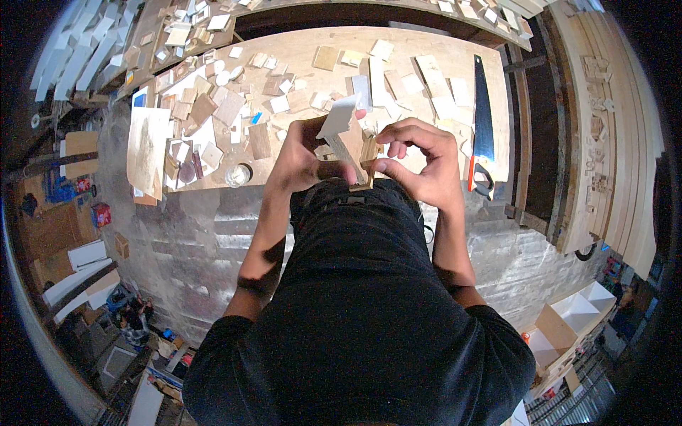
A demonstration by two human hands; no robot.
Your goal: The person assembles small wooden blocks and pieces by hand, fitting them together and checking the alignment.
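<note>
A: Finger status?
B: Left hand (302,155): thumb and fingertips clamped on a white-faced wood piece (339,118), ragged along one edge. Right hand (428,160): fingers curled, small tan block (369,150) pinched at its edge between thumb and fingertips.
A: Are the two parts joined?
B: Can't be told. Both are held close together in front of the black shirt (355,305), by the near edge of the workbench (302,48).
A: Bench contents?
B: Wood offcuts (229,108) are strewn over the left and middle, some white-faced. A blue scrap (256,118) is seen among them. A clear round container (237,175) is set near the front edge, left of the hands. A handsaw (483,106) is laid at the right end, red-and-black handle toward the person.
A: Beyond?
B: Long boards (625,149) are stacked at far right; a worn grey floor (192,248) is seen below.
</note>
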